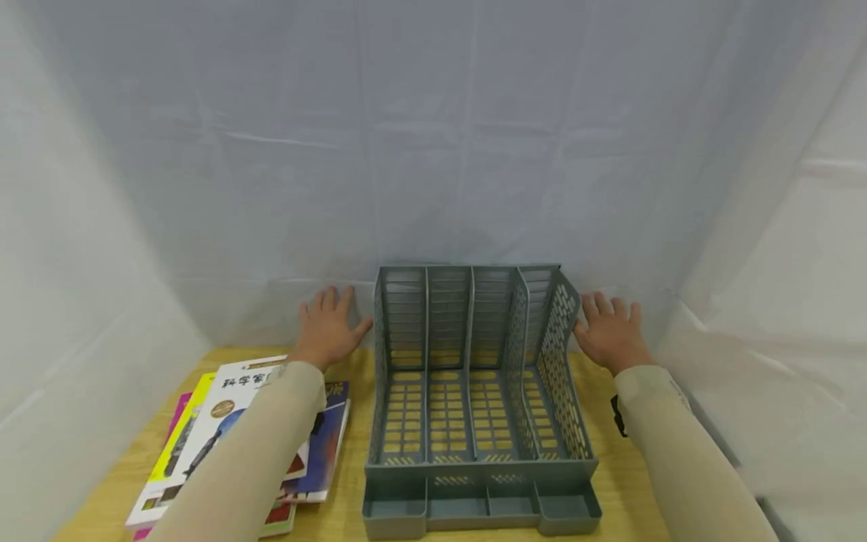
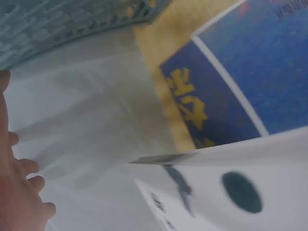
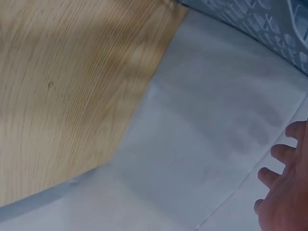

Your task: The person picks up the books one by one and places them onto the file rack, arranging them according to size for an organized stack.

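A grey-green plastic file rack stands on the table, with several upright slots, slatted walls and small trays along its front. My left hand is spread beside the rack's left wall, thumb extended towards it; whether they touch I cannot tell. On the other side, my right hand is spread close to the perforated right wall, its thumb at or very near the edge. Neither hand holds anything. In the left wrist view the fingers extend over white sheeting; the right wrist view shows loosely bent fingers below the rack.
Several books lie in an uneven pile at the left, a white-covered book on top and a blue book sticking out beneath my left forearm. White sheeting hangs behind and on both sides of the wooden table.
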`<state>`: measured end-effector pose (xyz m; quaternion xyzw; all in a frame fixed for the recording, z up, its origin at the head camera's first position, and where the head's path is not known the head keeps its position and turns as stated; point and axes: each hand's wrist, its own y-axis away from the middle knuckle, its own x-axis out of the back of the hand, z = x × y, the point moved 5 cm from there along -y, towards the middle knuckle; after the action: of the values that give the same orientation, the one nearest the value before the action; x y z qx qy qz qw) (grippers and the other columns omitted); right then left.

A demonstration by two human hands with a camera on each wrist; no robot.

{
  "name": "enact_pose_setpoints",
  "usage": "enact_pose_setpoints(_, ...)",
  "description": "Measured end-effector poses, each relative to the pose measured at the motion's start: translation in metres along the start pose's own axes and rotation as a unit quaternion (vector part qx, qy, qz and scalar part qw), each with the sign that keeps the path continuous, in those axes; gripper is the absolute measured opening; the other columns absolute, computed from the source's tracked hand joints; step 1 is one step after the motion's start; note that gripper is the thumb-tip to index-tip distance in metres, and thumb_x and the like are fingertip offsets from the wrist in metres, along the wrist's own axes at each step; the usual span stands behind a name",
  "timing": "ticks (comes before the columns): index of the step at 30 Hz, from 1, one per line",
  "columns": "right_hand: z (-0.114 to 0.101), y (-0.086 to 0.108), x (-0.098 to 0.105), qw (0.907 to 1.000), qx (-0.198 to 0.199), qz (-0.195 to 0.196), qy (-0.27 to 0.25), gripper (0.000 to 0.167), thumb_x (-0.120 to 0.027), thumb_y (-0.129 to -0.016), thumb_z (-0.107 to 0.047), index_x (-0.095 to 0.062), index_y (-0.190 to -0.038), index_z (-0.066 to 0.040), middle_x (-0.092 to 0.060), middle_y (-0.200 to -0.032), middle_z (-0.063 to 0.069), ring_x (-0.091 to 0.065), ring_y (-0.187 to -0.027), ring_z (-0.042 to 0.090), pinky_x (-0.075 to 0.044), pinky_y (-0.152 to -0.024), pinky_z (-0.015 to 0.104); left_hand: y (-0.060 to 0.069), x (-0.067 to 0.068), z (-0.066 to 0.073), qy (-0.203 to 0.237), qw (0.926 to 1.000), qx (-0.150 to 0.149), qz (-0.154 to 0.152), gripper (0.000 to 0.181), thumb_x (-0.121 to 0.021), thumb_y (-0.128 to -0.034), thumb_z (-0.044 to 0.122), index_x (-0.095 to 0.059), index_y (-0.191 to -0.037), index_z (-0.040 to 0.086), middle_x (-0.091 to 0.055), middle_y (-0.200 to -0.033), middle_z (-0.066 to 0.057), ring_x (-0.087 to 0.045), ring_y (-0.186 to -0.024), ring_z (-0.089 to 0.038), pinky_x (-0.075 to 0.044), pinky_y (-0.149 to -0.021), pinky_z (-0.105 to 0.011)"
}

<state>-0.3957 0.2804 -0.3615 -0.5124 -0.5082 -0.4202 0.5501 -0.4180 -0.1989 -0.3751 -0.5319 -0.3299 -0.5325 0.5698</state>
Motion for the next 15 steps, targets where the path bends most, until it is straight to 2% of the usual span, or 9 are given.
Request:
enact_pose_setpoints(3,-0.002,0.003,0.0,0.9998,0.012,0.008,-0.015,0.064,-0.029,-0.11,-0.032,-0.022,-0.16,0.007,-0.02,-0.165,0.032,-0.023,-0.146,0.056,-0.008,-0.117,0.074,0.008,0.011,0.007,0.019,0.9994,-0.017,0.021,0.083,-0.044,-0.1057,0.056,-0.017,-0.165,0.004,-0.017,-0.166,-0.032,-0.016,-0.152,-0.051,-0.008,-0.12,-0.071)
enact_pose_setpoints(6,-0.007,0.011,0.0,0.9975,0.022,0.025,-0.063,0.059,-0.033,-0.106,-0.022,-0.033,-0.154,0.012,-0.034,-0.157,0.035,-0.038,-0.138,0.056,-0.028,-0.113,0.07,0.024,0.023,0.014,0.059,0.9963,-0.038,0.05,0.08,-0.045,-0.1067,0.053,-0.017,-0.165,0.005,-0.018,-0.166,-0.031,-0.017,-0.153,-0.049,-0.009,-0.121,-0.069)
enact_pose_setpoints(8,-0.01,0.02,-0.003,0.9927,0.028,0.042,-0.11,0.052,-0.036,-0.104,-0.018,-0.045,-0.145,0.013,-0.049,-0.145,0.036,-0.054,-0.123,0.052,-0.043,-0.102,0.066,0.041,0.03,0.016,0.084,0.9922,-0.056,0.072,0.079,-0.046,-0.1072,0.052,-0.018,-0.165,0.006,-0.02,-0.166,-0.03,-0.018,-0.153,-0.049,-0.011,-0.122,-0.068)
enact_pose_setpoints(10,-0.014,0.031,-0.009,0.9849,0.024,0.05,-0.164,0.042,-0.038,-0.104,-0.018,-0.058,-0.129,0.01,-0.063,-0.12,0.032,-0.064,-0.097,0.044,-0.052,-0.082,0.057,0.062,0.039,0.018,0.096,0.9885,-0.075,0.089,0.077,-0.047,-0.1073,0.05,-0.019,-0.165,0.008,-0.023,-0.166,-0.027,-0.02,-0.152,-0.047,-0.015,-0.122,-0.066)
enact_pose_setpoints(12,-0.019,0.044,-0.018,0.9763,0.015,0.053,-0.209,0.033,-0.041,-0.106,-0.021,-0.062,-0.113,0.003,-0.065,-0.096,0.021,-0.06,-0.074,0.032,-0.048,-0.066,0.046,0.087,0.048,0.02,0.101,0.9844,-0.097,0.106,0.075,-0.052,-0.107,0.045,-0.021,-0.165,0.008,-0.028,-0.164,-0.026,-0.024,-0.151,-0.047,-0.021,-0.12,-0.066)
enact_pose_setpoints(15,-0.025,0.062,-0.031,0.9687,-0.01,0.04,-0.245,0.027,-0.045,-0.107,-0.026,-0.058,-0.103,-0.003,-0.054,-0.074,0.008,-0.044,-0.058,0.022,-0.037,-0.056,0.037,0.127,0.058,0.026,0.113,0.9788,-0.116,0.126,0.074,-0.06,-0.1045,0.036,-0.025,-0.164,0.01,-0.034,-0.161,-0.023,-0.029,-0.149,-0.047,-0.026,-0.116,-0.068)
